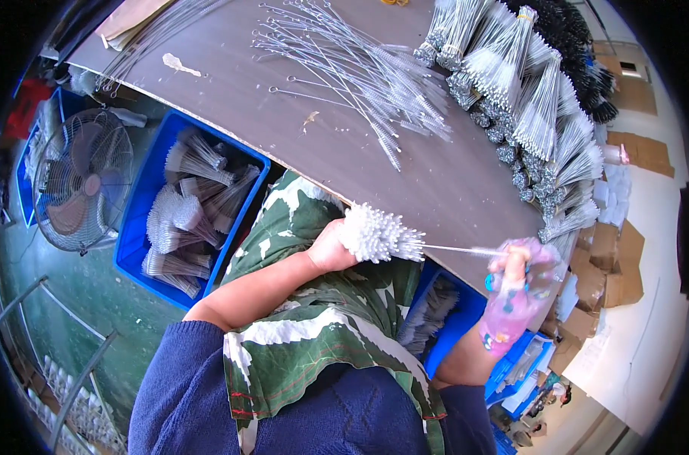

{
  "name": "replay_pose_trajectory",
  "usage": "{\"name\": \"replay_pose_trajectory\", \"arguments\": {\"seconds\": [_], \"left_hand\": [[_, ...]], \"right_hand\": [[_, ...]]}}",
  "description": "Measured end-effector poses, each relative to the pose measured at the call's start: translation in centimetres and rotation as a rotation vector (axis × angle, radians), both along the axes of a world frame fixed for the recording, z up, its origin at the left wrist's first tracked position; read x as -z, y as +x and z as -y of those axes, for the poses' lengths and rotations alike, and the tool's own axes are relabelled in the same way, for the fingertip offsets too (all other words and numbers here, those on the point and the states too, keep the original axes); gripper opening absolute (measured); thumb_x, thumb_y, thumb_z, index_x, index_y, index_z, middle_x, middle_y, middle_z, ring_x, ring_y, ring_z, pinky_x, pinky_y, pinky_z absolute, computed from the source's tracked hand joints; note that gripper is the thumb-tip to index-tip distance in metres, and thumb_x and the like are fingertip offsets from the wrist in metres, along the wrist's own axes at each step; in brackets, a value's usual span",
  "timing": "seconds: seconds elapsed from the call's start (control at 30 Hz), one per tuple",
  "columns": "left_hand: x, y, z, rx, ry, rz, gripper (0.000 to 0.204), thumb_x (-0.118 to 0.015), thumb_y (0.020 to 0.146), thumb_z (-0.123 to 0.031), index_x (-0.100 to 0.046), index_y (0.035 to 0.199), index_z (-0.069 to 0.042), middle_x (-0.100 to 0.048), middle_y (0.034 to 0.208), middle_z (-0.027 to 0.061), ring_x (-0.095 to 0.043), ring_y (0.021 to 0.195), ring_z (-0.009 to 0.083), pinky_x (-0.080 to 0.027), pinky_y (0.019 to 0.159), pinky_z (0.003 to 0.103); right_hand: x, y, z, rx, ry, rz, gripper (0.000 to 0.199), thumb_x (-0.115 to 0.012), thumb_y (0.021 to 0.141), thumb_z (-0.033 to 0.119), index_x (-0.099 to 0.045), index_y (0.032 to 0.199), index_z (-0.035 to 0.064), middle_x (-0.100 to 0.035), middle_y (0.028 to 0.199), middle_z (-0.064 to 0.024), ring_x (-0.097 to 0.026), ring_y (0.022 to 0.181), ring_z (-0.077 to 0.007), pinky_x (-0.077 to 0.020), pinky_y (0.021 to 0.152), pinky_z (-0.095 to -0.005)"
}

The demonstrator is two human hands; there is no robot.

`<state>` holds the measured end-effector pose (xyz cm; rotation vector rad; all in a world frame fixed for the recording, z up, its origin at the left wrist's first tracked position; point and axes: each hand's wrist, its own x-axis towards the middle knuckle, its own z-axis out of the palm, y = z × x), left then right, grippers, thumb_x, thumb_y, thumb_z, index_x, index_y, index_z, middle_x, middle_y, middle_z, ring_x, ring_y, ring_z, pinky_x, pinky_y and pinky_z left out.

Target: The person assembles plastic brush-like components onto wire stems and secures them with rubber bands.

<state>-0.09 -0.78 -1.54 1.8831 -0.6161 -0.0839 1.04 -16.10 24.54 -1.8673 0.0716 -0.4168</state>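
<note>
Fingers of the left hand point(331, 247) wrap a white brush bundle point(379, 233) by the near edge of the table point(238, 91) — I see the right hand point(516, 265) clamped on a single brush point(452, 249), rightward; loose brushes point(360, 72) lie far — stacked bundles point(538, 114) far right.

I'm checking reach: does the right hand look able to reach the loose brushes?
Probably yes: just tabletop shows between the right hand and the loose brushes, though it holds a brush.

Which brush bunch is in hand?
The white bunch in the left hand. It alone is held; other bunches lie on the table or in the blue bin.
</note>
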Motion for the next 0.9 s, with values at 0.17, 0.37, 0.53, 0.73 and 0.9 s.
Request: {"name": "replay_pose_trajectory", "arguments": {"seconds": [0.17, 0.37, 0.53, 0.73, 0.9], "left_hand": [[-1.7, 0.5, -0.8, -0.019, 0.089, 0.146, 0.024, -0.061, 0.076, -0.022, -0.062, 0.096, -0.010, -0.063, 0.092, 0.0124, -0.062, 0.085, 0.0299, -0.050, 0.074, 0.038], [1.1, -0.4, -0.2, -0.049, 0.037, 0.032, 0.017, -0.062, 0.074, -0.019, -0.064, 0.089, -0.012, -0.064, 0.080, 0.0103, -0.062, 0.076, 0.0308, -0.050, 0.069, 0.038], [0.5, -0.4, 0.2, -0.008, 0.126, 0.083, 0.024, -0.061, 0.075, -0.023, -0.062, 0.097, -0.012, -0.064, 0.091, 0.0111, -0.060, 0.084, 0.0316, -0.049, 0.075, 0.039], [-2.8, -0.1, -0.4, 0.019, -0.018, -0.062, 0.039, -0.068, 0.073, -0.031, -0.061, 0.106, -0.011, -0.063, 0.100, 0.0112, -0.059, 0.095, 0.0301, -0.047, 0.083, 0.037], [-2.5, 0.0, -1.1, 0.062, -0.020, -0.234, 0.045, -0.075, 0.068, -0.033, -0.061, 0.104, -0.010, -0.064, 0.097, 0.0109, -0.060, 0.090, 0.0284, -0.047, 0.082, 0.035]], "right_hand": [[1.9, 0.2, 0.8, 0.325, 0.147, -0.035, 0.011, -0.061, 0.084, 0.009, -0.050, 0.085, 0.0061, -0.051, 0.067, -0.0047, -0.048, 0.055, -0.0115, -0.0390, 0.049, -0.0204], [-0.2, -4.1, -3.3, -0.689, -0.616, -0.131, 0.005, -0.062, 0.075, 0.008, -0.061, 0.080, 0.0098, -0.064, 0.087, -0.0058, -0.063, 0.079, -0.0222, -0.0517, 0.066, -0.0306], [0.7, -3.7, -2.9, -0.163, 0.045, 0.088, 0.019, -0.062, 0.077, -0.001, -0.052, 0.090, 0.0080, -0.054, 0.082, -0.0072, -0.058, 0.073, -0.0208, -0.0517, 0.061, -0.0306], [1.1, -2.1, 1.2, 0.406, 0.191, 0.031, 0.004, -0.053, 0.088, 0.008, -0.054, 0.084, 0.0067, -0.052, 0.073, -0.0062, -0.050, 0.055, -0.0142, -0.0366, 0.043, -0.0198], [1.7, -5.0, -2.2, -0.257, 0.012, 0.321, 0.006, -0.059, 0.082, 0.007, -0.053, 0.082, 0.0056, -0.052, 0.072, -0.0103, -0.050, 0.054, -0.0222, -0.0436, 0.044, -0.0300]]}}
